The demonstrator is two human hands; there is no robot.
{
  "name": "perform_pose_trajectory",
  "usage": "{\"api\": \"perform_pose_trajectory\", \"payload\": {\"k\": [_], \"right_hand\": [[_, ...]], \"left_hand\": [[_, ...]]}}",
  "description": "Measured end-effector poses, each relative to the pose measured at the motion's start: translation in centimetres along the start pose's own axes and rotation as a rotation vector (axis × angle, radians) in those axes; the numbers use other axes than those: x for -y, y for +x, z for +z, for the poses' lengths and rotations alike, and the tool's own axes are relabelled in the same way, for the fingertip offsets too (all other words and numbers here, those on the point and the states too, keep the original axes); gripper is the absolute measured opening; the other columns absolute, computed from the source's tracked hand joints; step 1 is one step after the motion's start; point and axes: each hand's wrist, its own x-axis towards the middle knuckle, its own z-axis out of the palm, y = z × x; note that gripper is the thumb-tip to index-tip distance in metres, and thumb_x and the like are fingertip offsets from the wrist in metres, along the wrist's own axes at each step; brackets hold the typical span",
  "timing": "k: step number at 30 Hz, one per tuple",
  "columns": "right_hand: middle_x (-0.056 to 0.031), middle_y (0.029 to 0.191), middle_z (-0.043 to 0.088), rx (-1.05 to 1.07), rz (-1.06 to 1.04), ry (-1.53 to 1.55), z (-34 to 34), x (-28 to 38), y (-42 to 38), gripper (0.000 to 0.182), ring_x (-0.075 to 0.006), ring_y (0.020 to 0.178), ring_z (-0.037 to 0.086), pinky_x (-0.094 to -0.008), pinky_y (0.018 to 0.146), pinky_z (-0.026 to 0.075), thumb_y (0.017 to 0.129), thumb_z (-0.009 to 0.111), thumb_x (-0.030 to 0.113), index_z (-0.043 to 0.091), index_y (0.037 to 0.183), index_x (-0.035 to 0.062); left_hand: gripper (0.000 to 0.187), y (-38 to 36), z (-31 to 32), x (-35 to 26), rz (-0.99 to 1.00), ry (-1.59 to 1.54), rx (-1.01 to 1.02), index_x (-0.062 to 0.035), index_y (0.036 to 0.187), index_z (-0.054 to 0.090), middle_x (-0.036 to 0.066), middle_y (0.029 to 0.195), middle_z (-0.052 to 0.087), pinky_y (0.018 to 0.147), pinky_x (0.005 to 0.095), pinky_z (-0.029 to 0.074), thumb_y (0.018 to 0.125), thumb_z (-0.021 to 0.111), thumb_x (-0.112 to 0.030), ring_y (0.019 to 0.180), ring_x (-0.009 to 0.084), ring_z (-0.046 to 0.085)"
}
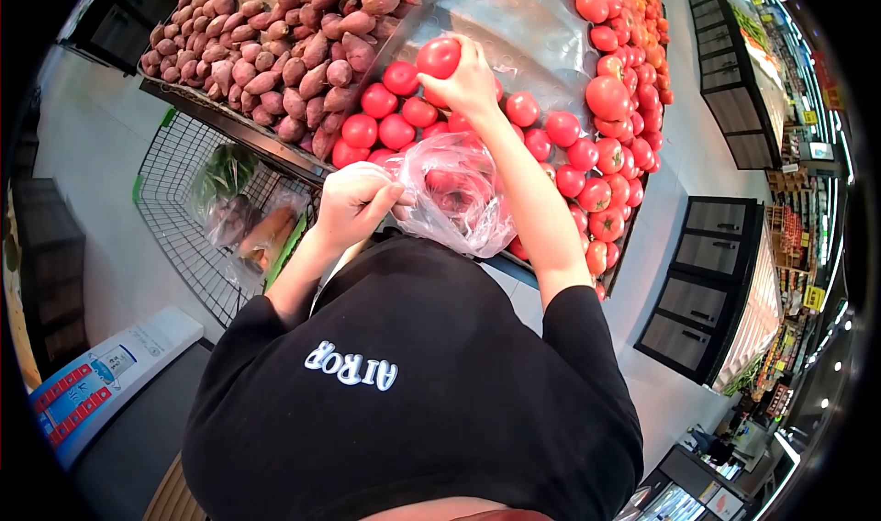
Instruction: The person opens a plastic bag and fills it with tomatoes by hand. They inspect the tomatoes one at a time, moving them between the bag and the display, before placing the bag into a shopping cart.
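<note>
My right hand point(466, 78) is closed around a red tomato point(439, 58), raised above the tomatoes in the bin. With its fingers pinched, my left hand point(356, 197) grips the edge of a clear plastic bag point(496, 220). Red shows through the film of the bag, perhaps from tomatoes inside. The bag hangs in front of my body, below my right forearm. Loose tomatoes point(378, 100) lie around and behind the bag, and more of them point(607, 99) are piled along the right side of the bin.
Sweet potatoes point(275, 57) fill the bin on the left, beyond a divider. A wire shopping cart point(170, 200) with bagged produce point(273, 232) stands at my left. Dark cabinets point(702, 287) line the aisle at right. A white printed box point(110, 379) is at lower left.
</note>
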Motion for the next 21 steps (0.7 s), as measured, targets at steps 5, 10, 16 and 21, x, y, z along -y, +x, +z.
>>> {"api": "perform_pose_trajectory", "payload": {"k": [5, 10, 16, 21], "right_hand": [[-0.0254, 0.131, 0.059, -0.011, -0.076, -0.194, 4.6, -2.9, 3.9, 0.091, -0.0413, 0.126, 0.055, -0.0499, 0.107, 0.047, 0.066, 0.090, 0.040, 0.051, 0.137, -0.0016], [-0.0268, 0.140, 0.054, 0.001, -0.135, -0.230, 6.3, -4.1, 5.1, 0.093, -0.0417, 0.132, 0.052, -0.0477, 0.113, 0.043, 0.073, 0.088, 0.038, 0.046, 0.144, -0.0039], [-0.0281, 0.153, 0.042, 0.011, -0.194, -0.028, 4.8, -4.1, 4.2, 0.090, -0.0429, 0.140, 0.046, -0.0470, 0.116, 0.042, 0.079, 0.085, 0.031, 0.041, 0.150, -0.0046], [-0.0176, 0.117, 0.070, -0.093, -0.298, 0.180, -4.6, 4.0, -4.4, 0.031, -0.0333, 0.109, 0.070, -0.0411, 0.092, 0.055, 0.089, 0.075, 0.011, 0.067, 0.117, 0.0015]], "left_hand": [[0.018, -0.6, 0.1, 0.2, 0.028, -0.021, -0.049, -0.0045, 0.074, 0.076, 0.004, 0.065, 0.071, 0.066, 0.0332, 0.053, 0.091, 0.072, -0.007, 0.062, 0.0210, 0.069], [0.018, -1.4, -0.5, 0.1, -0.028, 0.017, -0.002, -0.0035, 0.075, 0.075, 0.003, 0.064, 0.071, 0.069, 0.0337, 0.054, 0.092, 0.069, -0.005, 0.064, 0.0206, 0.069], [0.019, -1.5, -0.3, 0.1, -0.017, 0.065, -0.005, -0.0060, 0.070, 0.074, 0.005, 0.065, 0.069, 0.064, 0.0348, 0.052, 0.088, 0.076, -0.011, 0.063, 0.0216, 0.068], [0.005, -0.9, 0.0, -0.1, 0.012, 0.096, 0.076, -0.0053, 0.082, 0.075, 0.003, 0.076, 0.073, 0.076, 0.0352, 0.054, 0.086, 0.074, -0.002, 0.073, 0.0216, 0.071]]}}
